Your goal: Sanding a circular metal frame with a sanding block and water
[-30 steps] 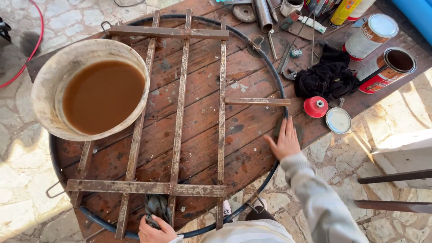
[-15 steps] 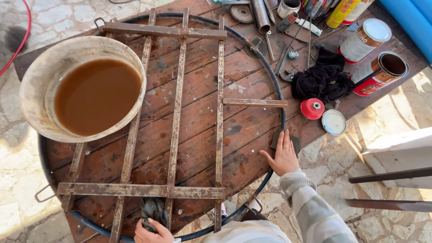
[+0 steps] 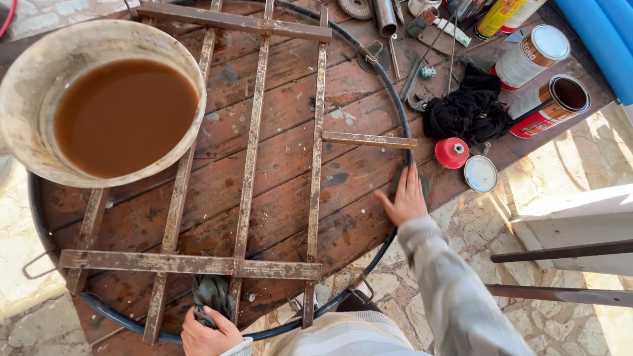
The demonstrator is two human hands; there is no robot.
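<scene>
Wooden table (image 3: 277, 198): left hand (image 3: 208, 329) grips rag (image 3: 212, 293); right hand (image 3: 405, 198) flat, bars (image 3: 250, 165) running away.

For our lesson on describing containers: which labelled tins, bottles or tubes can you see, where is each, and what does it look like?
Closed tin: far right, upright, white lid, red-and-white label.
Open tin: beside it, tilted, dark inside, red-and-white label.
Yellow bottle: top edge, partly cut off.
Small white tube: top, lying among tools.

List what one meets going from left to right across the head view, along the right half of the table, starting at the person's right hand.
Right hand → red spool → round white lid → open paint can lying on its side.
</scene>
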